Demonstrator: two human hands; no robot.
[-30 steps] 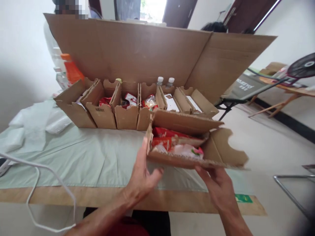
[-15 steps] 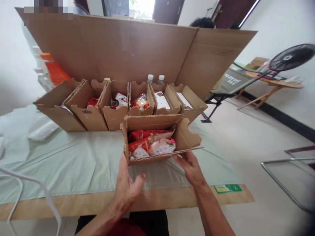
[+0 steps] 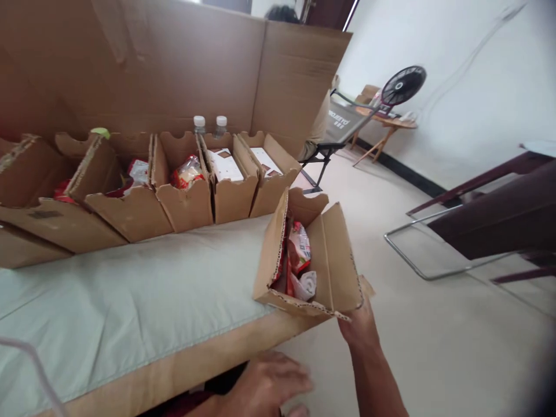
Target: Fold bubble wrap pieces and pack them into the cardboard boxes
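A small open cardboard box (image 3: 343, 255) sits turned at the right end of the table, its near right corner past the edge. Inside it lie a red and white packet (image 3: 300, 246) and a crumpled whitish packet (image 3: 307, 285). My right hand (image 3: 359, 321) grips the box at its right side, fingers partly hidden behind the cardboard. Below the table's front edge, my left hand (image 3: 271, 379) is off the box and slightly blurred, its fingers stretched out and thumb apart, with nothing in it.
Several similar boxes (image 3: 185, 205) stand in a row, holding packets and white cartons (image 3: 226, 165). Behind them are two white-capped bottles (image 3: 221, 124) and a tall cardboard panel (image 3: 195, 63). A folding chair (image 3: 343, 124), a fan (image 3: 402, 86) and a metal-framed seat (image 3: 417, 266) stand to the right.
The box has moved to the right and turned so its long side points away from me. My left hand has let go and dropped back; my right hand stays on it. The view has swung right.
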